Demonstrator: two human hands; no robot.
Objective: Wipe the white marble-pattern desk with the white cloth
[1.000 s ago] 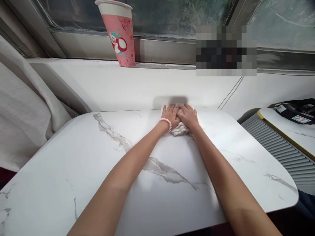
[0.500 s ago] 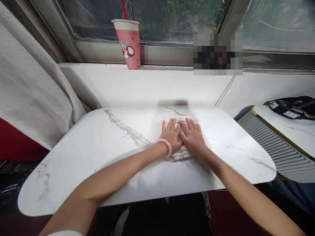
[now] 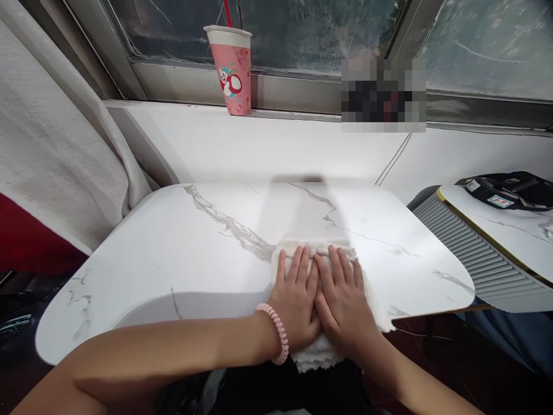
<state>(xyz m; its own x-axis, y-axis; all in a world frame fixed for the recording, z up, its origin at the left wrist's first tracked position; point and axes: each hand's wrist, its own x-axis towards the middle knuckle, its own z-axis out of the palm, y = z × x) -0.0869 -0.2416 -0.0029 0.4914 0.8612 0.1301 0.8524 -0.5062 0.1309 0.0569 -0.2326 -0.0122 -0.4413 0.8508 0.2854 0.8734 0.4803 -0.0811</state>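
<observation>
A fluffy white cloth [image 3: 319,356] lies flat on the white marble-patterned tabletop [image 3: 147,242], and part of it hangs over the front edge. My left hand [image 3: 294,297], with a pink coil band at the wrist, presses flat on the cloth with its fingers stretched out. Beside it, my right hand [image 3: 345,302] also rests palm down on the cloth, fingers spread a little. The thumbs meet or overlap in the middle. Much of the cloth is hidden under both hands.
A pink paper cup [image 3: 233,75] with a red straw stands on the window ledge. On the left hangs a pale curtain [image 3: 56,132]. To the right, a black item with straps [image 3: 514,190] lies on another marble-patterned table [image 3: 496,225]. A blurred patch covers part of the ledge.
Both hands and the cloth have slid toward me, from the middle of the tabletop to its front edge. The cloth now overhangs that edge. The view has shifted slightly.
</observation>
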